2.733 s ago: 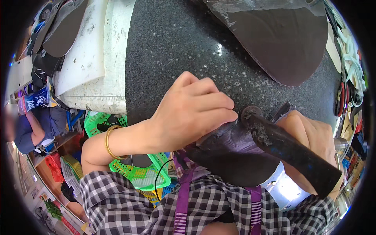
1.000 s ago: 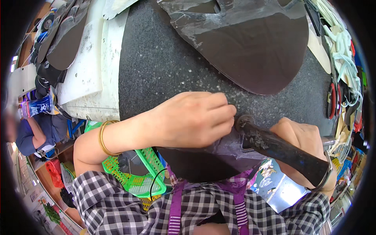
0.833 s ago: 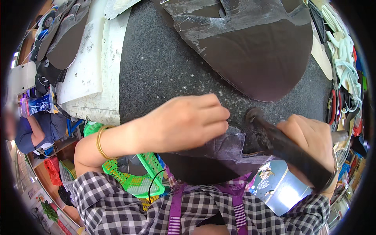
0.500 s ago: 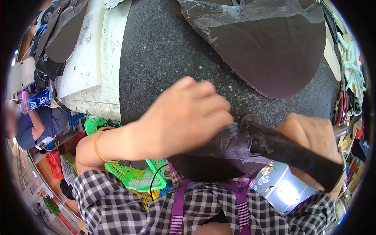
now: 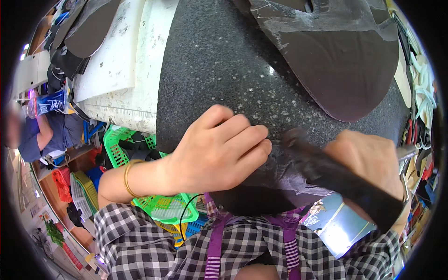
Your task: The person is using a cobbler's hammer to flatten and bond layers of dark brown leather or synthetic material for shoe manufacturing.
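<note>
My right hand (image 5: pixel 366 161) is closed around a dark hammer (image 5: pixel 350 186), whose rounded end points left toward my other hand; it is blurred by motion. Close to it, my left hand (image 5: pixel 224 151) is a loose fist with the fingers curled under, so what they pinch, if anything, is hidden. Beneath both hands a dark leather piece (image 5: pixel 298 182) with greyish smears lies over the near edge of the black speckled stone slab (image 5: pixel 210 70). Farther off on the slab, a larger brown leather piece (image 5: pixel 347 74) with a rounded end lies flat.
White sheets (image 5: pixel 116 56) and more dark cut pieces (image 5: pixel 93 28) lie at the left. A green plastic basket (image 5: pixel 163 210) stands below the slab's edge. Tools and pale cloth strips (image 5: pixel 423 95) crowd the far right. Another person (image 5: pixel 44 133) sits at the left.
The whole view has shifted a little, with the slab farther right. My left hand is slightly farther from the hammer's end. The hammer has moved slightly and now looks blurred.
</note>
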The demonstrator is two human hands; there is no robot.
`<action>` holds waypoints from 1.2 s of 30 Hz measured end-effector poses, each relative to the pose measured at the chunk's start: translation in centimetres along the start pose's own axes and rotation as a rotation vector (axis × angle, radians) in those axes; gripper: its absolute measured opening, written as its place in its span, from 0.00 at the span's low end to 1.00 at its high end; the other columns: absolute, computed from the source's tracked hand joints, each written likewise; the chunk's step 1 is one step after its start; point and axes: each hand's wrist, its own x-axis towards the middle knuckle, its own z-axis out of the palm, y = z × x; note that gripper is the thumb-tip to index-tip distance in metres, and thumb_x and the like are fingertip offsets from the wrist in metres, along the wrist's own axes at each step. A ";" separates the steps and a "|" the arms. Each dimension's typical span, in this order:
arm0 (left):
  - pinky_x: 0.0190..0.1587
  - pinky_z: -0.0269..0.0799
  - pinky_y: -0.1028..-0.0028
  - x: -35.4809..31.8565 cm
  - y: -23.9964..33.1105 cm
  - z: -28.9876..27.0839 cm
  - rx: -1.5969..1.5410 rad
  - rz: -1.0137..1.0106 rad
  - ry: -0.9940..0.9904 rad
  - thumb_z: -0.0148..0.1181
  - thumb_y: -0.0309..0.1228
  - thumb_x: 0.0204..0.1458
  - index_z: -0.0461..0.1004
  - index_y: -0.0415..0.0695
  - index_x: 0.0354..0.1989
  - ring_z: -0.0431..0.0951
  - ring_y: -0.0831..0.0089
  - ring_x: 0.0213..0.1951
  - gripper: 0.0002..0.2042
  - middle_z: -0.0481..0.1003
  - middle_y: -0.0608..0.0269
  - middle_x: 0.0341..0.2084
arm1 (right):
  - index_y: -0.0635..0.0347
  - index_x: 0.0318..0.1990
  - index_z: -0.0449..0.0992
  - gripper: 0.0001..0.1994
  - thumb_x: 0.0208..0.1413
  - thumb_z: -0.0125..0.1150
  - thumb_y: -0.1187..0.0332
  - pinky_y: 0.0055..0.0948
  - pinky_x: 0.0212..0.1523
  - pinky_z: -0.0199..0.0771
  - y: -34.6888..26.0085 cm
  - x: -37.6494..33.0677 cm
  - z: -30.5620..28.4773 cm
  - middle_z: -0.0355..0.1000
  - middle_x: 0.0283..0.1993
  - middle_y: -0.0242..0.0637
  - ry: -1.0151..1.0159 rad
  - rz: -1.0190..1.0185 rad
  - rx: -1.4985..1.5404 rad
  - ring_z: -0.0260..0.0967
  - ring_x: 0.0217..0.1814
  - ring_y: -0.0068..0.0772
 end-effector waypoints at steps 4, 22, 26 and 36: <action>0.35 0.64 0.73 2.3 -1.6 1.0 0.076 0.216 0.002 0.60 0.31 0.39 0.76 0.44 0.32 0.73 0.74 0.31 0.10 0.75 0.66 0.34 | 0.61 0.26 0.71 0.09 0.40 0.65 0.69 0.39 0.25 0.63 -0.3 -1.5 -1.5 0.66 0.23 0.41 -0.045 0.149 -0.060 0.67 0.24 0.46; 0.38 0.65 0.68 2.9 -0.1 1.0 0.065 0.085 0.022 0.62 0.31 0.33 0.78 0.45 0.29 0.75 0.69 0.35 0.11 0.76 0.66 0.36 | 0.61 0.29 0.70 0.11 0.46 0.61 0.63 0.37 0.31 0.65 1.7 0.1 -2.0 0.65 0.24 0.37 0.001 0.046 0.091 0.70 0.27 0.41; 0.36 0.62 0.66 4.1 0.2 0.5 0.046 0.110 -0.040 0.59 0.27 0.35 0.74 0.45 0.26 0.75 0.69 0.34 0.07 0.77 0.64 0.37 | 0.58 0.27 0.68 0.11 0.49 0.57 0.61 0.32 0.34 0.65 0.1 -0.6 -1.4 0.64 0.23 0.36 0.044 0.081 -0.083 0.70 0.27 0.37; 0.39 0.58 0.68 1.0 1.5 1.9 0.043 -0.274 0.089 0.64 0.24 0.37 0.77 0.44 0.40 0.73 0.70 0.32 0.17 0.75 0.67 0.36 | 0.56 0.30 0.65 0.06 0.51 0.56 0.68 0.32 0.21 0.68 2.5 -0.3 1.4 0.61 0.23 0.34 0.231 -0.083 0.081 0.69 0.22 0.34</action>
